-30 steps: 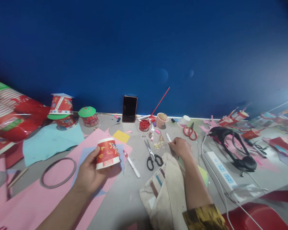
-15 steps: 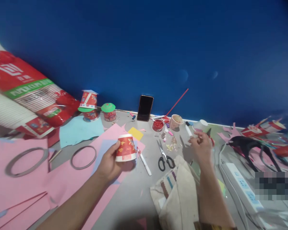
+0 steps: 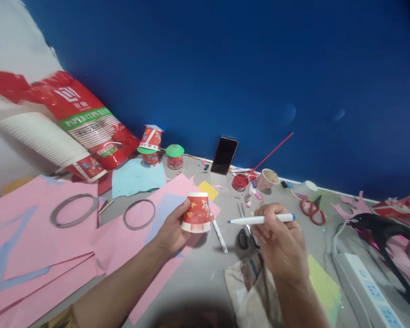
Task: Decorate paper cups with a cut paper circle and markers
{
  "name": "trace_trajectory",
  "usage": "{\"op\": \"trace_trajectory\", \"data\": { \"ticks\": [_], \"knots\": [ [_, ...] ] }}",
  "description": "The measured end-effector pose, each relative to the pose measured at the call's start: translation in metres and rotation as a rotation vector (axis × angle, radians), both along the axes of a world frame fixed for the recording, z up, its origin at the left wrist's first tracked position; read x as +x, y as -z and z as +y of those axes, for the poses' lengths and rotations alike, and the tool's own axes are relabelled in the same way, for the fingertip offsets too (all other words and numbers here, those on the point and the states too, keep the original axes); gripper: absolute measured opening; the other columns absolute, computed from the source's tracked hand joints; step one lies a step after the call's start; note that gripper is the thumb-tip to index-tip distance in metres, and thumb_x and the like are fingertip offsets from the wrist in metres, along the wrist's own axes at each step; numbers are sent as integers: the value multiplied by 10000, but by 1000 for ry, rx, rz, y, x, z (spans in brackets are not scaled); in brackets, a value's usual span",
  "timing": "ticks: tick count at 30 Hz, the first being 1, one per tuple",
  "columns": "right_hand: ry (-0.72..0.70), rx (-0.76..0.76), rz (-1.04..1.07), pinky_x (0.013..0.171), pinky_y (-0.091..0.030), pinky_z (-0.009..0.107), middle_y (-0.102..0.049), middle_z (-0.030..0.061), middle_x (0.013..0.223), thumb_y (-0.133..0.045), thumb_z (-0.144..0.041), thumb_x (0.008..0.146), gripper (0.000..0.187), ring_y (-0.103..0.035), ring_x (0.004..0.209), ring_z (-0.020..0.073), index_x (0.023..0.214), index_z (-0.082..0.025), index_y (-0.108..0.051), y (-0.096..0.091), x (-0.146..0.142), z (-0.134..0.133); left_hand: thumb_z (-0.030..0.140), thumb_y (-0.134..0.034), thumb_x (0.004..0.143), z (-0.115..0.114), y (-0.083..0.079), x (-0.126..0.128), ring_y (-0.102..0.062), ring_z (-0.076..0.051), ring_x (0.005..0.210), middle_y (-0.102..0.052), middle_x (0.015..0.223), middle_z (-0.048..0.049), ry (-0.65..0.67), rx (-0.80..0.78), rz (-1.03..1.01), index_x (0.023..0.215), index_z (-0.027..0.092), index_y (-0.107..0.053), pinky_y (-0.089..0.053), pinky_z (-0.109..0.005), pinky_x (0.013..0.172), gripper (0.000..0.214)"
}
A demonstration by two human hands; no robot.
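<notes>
My left hand is closed around a red paper cup with yellow star prints, held upside down above the table. Between the fingers and thumb of my right hand is a white marker, its blue tip uncovered and pointing left toward the cup. A small gap separates the tip from the cup. Below and between the hands lie a second white marker and black-handled scissors, partly hidden by my right hand. A cloth bag lies under my right wrist.
Pink paper sheets spread across the left, with grey rings on them. At the back are a paper cup bag, decorated cups, a phone and a red tub. Red-handled scissors and a power strip sit at right.
My right hand has come left from the back right and now holds the white marker. The left hand still grips the cup. The view has shifted left.
</notes>
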State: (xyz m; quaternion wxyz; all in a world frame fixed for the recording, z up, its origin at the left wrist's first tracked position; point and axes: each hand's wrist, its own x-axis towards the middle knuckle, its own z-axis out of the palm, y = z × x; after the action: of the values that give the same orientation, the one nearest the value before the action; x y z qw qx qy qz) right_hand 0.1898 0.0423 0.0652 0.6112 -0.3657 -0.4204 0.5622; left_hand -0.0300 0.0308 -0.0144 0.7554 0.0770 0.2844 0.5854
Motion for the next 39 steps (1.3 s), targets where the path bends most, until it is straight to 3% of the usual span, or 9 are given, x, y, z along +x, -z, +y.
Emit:
{"op": "trace_trajectory", "data": {
  "ticks": [3, 6, 9, 15, 20, 25, 33, 39],
  "knots": [
    [8, -3, 10, 418, -353, 170, -427, -80, 533, -883, -467, 826, 307, -340, 457, 64, 774, -201, -737, 15, -13, -6, 393, -765, 916, -2, 1, 4, -788, -291, 884, -820, 1005, -176, 27, 25, -27, 1124, 60, -759, -648, -428, 860, 393],
    [-11, 33, -83, 445, -447, 200, -615, -12, 592, -797, -556, 907, 366, -505, 474, 95, 918, -190, -802, 30, -16, -12, 384, -776, 911, -4, 0, 7, -783, -270, 826, -822, 950, -161, 36, 51, -33, 1103, 53, -777, -650, -396, 813, 383],
    [10, 106, -209, 468, -504, 215, -714, 20, 658, -782, -502, 942, 306, -605, 503, 121, 926, -196, -787, 37, -15, -18, 380, -787, 902, -5, -2, 10, -777, -265, 806, -821, 936, -166, 39, 37, -27, 1049, 48, -792, -652, -386, 788, 364],
    [107, 305, -432, 500, -510, 172, -716, -16, 652, -749, -281, 970, 84, -650, 529, 110, 909, -224, -759, 37, -14, -25, 391, -829, 874, -6, -3, 13, -760, -251, 781, -814, 924, -162, 76, 21, 14, 1009, 39, -803, -656, -375, 770, 378],
    [112, 443, -545, 524, -515, 173, -720, -30, 709, -662, -170, 984, 118, -656, 535, 100, 915, -239, -729, 36, -13, -24, 395, -779, 925, -7, -2, 17, -758, -245, 776, -812, 912, -155, 88, -27, 24, 1007, 52, -802, -656, -379, 775, 353],
    [136, 502, -609, 558, -524, 206, -717, -23, 760, -651, -150, 961, 118, -672, 594, 122, 917, -240, -712, 40, -11, -22, 374, -708, 978, -9, -3, 20, -760, -243, 776, -811, 895, -150, 81, -80, 32, 1002, 61, -794, -654, -373, 766, 326],
    [156, 538, -677, 536, -508, 242, -726, 1, 755, -667, -168, 944, 81, -657, 562, 138, 914, -225, -716, 40, -9, -22, 392, -726, 966, -10, -4, 21, -757, -244, 778, -807, 888, -147, 95, -92, 46, 991, 73, -791, -641, -363, 767, 327],
    [155, 652, -742, 592, -550, 281, -734, 12, 740, -643, -146, 937, 111, -706, 633, 175, 918, -232, -710, 34, -12, -20, 384, -834, 876, -10, 0, 23, -744, -233, 828, -805, 912, -130, 40, 13, 102, 1010, 80, -801, -615, -337, 825, 334]
  ]
}}
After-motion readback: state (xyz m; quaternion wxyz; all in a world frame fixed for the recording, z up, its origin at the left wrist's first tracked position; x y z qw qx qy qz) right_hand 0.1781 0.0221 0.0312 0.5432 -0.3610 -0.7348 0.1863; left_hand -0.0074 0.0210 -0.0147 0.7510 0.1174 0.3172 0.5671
